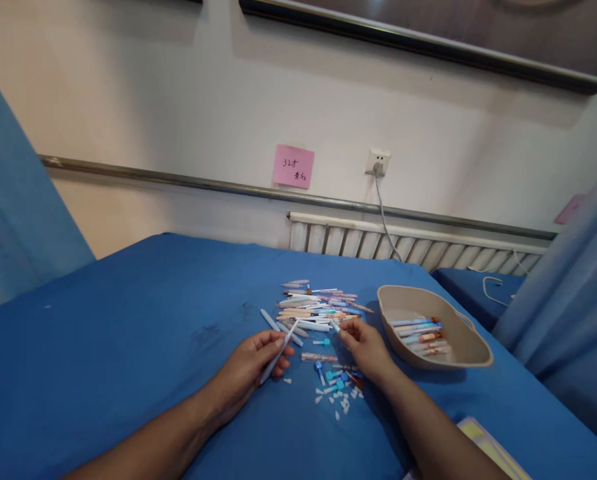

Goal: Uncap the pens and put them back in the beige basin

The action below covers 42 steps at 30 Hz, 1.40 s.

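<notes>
My left hand is closed around a thin pale stick or swab that points up and to the right. My right hand pinches a small blue-tipped piece at the near edge of a pile of several tubes and sticks lying on the blue cloth. Small blue caps and white bits are scattered between my two hands. A tan kidney-shaped tray to the right of my right hand holds several capped tubes.
The blue-covered table runs to a wall with a metal rail, a pink note and a socket with a cord. A radiator stands behind. Blue curtains hang at both sides. A pale card lies at the near right.
</notes>
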### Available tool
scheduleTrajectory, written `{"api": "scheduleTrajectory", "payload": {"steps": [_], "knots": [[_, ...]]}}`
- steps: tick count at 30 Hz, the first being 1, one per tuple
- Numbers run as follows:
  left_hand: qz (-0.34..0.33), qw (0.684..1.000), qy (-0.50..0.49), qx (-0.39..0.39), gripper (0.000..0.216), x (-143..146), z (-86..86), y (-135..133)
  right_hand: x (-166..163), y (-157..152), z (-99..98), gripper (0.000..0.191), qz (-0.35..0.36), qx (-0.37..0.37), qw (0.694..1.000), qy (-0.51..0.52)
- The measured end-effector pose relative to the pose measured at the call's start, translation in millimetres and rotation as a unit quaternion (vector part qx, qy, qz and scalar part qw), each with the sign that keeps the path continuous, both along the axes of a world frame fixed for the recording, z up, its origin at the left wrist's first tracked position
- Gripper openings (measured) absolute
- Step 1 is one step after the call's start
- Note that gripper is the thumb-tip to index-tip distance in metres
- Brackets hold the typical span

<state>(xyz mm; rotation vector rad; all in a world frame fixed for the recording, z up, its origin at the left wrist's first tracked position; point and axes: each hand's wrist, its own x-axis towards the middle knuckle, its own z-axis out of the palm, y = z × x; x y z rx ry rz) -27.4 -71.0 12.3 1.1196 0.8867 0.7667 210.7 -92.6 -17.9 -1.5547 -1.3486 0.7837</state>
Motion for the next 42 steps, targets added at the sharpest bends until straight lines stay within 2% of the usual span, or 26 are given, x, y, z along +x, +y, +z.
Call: {"api": "scheduleTrajectory", "payload": {"steps": [2,4,7,10,21,29,33,37,42], "knots": [[0.003,1.0,0.001,0.002,0.021,0.4,0.3,-0.3,-4.8,-1.2,4.6,0.032,0.015,0.001,0.999,0.043],[-0.001,1.0,0.009,0.009,0.021,0.9,0.3,-0.6,-10.3,-5.2,11.6,0.04,0.044,-0.005,0.989,0.144],[-0.011,0.999,0.027,0.027,0.023,2.0,-0.4,-1.5,-17.6,-12.9,21.7,0.047,0.095,-0.027,0.94,0.327],[-0.015,0.998,0.035,0.044,0.026,3.0,-1.0,-3.5,-21.8,-17.9,26.3,0.048,0.123,-0.043,0.911,0.391],[-0.064,0.994,0.04,0.081,0.031,2.6,-9.0,-5.2,-22.5,-19.4,20.6,0.037,0.165,-0.058,0.901,0.397],[-0.061,0.994,0.053,0.076,0.034,3.2,-7.1,-6.5,-22.0,-22.4,27.0,0.035,0.173,-0.056,0.866,0.466],[-0.065,0.993,0.049,0.08,0.032,2.5,-8.4,-6.0,-21.2,-22.4,26.7,0.033,0.188,-0.064,0.86,0.47],[-0.068,0.992,0.05,0.089,0.031,1.7,-10.0,-6.1,-22.4,-21.3,24.0,0.03,0.195,-0.066,0.867,0.454],[-0.065,0.993,0.056,0.081,0.032,2.5,-5.9,-8.0,-24.5,-19.9,20.3,0.028,0.18,-0.044,0.898,0.399]]}}
